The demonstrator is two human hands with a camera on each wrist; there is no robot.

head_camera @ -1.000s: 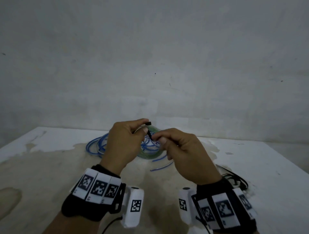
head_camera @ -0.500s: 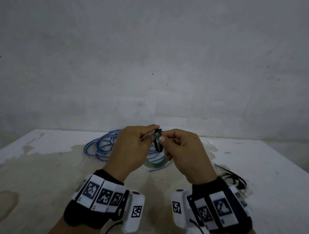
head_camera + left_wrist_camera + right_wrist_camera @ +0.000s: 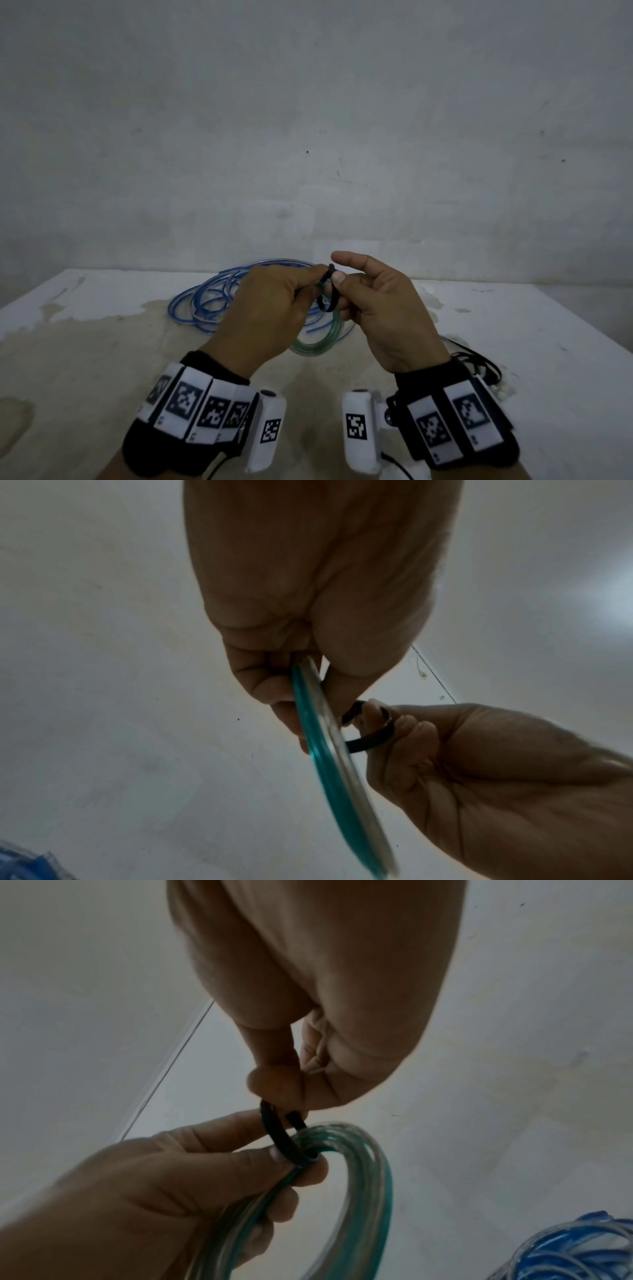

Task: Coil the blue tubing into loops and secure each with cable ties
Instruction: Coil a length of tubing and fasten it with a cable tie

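My left hand grips a small coil of green-tinted clear tubing, held above the table. A black cable tie loops round the coil's top. My right hand pinches the tie at its upper end, forefinger raised. In the left wrist view the coil runs edge-on past my fingers, with the tie round it. The right wrist view shows the tie crossing the coil. Loose blue tubing lies behind on the table.
A worn white table stands against a bare grey wall. Several spare black cable ties lie at the right, by my right wrist. The blue tubing also shows at the right wrist view's lower corner.
The cable tie went from a short end between my fingertips to a loop round the green coil. My right forefinger has lifted off it.
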